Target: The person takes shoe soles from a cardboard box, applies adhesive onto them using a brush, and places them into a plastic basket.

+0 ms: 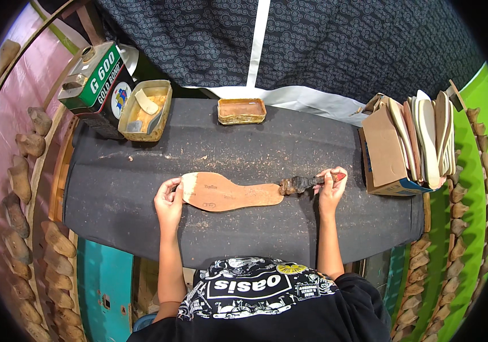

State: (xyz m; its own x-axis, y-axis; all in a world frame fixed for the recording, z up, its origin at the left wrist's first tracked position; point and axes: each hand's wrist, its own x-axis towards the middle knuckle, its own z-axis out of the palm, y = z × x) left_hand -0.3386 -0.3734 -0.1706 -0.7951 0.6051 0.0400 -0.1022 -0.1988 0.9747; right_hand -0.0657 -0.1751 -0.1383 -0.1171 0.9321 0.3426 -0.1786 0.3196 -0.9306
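Observation:
A tan shoe insole (227, 195) lies level over the dark table, its wide toe end to the left and its heel to the right. My left hand (169, 196) pinches the pale toe edge between thumb and fingers. In my right hand (330, 189) is a brush (298, 184) with a red-tipped handle and a dark, crusted head. The bristle end meets or nearly meets the heel end of the insole; I cannot tell whether they touch.
A dark cloth with scattered crumbs covers the table (130, 211). At the back stand a metal can (93, 85), a tub (161, 114) with scraps, and a small rectangular tray (242, 121). A cardboard box (383, 151) of insoles is at right. Wooden shoe lasts (19, 176) line both sides.

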